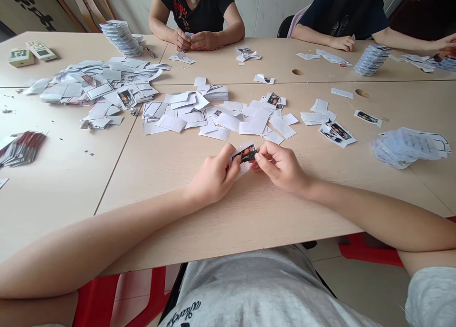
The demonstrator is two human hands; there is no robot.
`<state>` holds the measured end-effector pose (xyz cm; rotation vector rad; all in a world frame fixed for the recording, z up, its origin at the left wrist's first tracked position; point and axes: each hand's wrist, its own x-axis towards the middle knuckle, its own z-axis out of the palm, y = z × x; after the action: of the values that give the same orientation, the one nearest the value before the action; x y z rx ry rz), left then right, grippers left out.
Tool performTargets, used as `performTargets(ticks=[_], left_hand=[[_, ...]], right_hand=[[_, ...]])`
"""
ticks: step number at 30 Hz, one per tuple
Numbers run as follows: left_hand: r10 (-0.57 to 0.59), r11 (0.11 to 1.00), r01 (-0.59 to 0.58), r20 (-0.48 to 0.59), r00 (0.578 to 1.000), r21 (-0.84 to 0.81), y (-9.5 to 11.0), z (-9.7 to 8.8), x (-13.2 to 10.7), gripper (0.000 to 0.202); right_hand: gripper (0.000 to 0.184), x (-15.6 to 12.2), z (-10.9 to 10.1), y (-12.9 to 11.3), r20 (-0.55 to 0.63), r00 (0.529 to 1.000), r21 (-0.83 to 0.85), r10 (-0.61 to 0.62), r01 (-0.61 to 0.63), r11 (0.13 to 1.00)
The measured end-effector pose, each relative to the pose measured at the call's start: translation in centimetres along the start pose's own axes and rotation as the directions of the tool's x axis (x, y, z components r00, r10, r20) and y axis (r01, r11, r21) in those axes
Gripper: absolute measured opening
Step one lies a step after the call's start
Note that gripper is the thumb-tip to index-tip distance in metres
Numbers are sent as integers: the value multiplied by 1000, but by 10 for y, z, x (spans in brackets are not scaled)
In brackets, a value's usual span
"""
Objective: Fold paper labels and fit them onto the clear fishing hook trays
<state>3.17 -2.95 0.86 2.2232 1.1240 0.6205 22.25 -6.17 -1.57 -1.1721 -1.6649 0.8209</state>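
Note:
Just above the table, my left hand (214,176) is closed, thumb on top, around the left end of a small black printed label (246,153) with red and orange print. Beneath the label shows whitish, partly see-through material, perhaps a small plastic bag; my fingers hide much of it. My right hand (284,167) pinches the label's right end between thumb and fingers. Beyond both hands lies a loose spread of white paper slips (254,118), a few with dark printed faces up.
Ahead on the left is a large heap of paper slips (107,82). Clear plastic packets (406,146) lie to the right, near more printed labels (340,132). Two people sit across the table (171,241); stacked packets (121,37) stand at the far left.

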Motion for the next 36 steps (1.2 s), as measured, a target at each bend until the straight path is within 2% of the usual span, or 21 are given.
performTargets(ticks=[13, 21, 24, 27, 32, 34, 36], left_hand=[[-28, 999, 28, -7, 1000, -43, -1, 1, 1, 17], [-25, 998, 25, -12, 1000, -55, 1, 0, 0, 18], [-24, 998, 23, -14, 1000, -60, 0, 0, 0, 17], [-18, 998, 17, -9, 1000, -60, 0, 0, 0, 18], [15, 999, -16, -16, 1000, -45, -1, 0, 0, 18], [30, 998, -31, -28, 999, -46, -2, -1, 0, 19], [48, 998, -50, -38, 998, -42, -2, -3, -1, 20]], right_hand=[[25, -1, -1, -4, 27, 999, -44, -40, 41, 998], [21, -4, -1, -3, 36, 982, -218, -184, 187, 958], [20, -4, -3, -3, 60, 966, -295, -253, 259, 920], [16, -3, -5, -5, 97, 931, -408, -351, 359, 839], [13, -1, -10, -11, 205, 815, -552, -543, 554, 624], [12, -1, -11, -12, 221, 805, -575, -550, 563, 593], [11, -2, -13, -13, 219, 816, -574, -535, 551, 606]])
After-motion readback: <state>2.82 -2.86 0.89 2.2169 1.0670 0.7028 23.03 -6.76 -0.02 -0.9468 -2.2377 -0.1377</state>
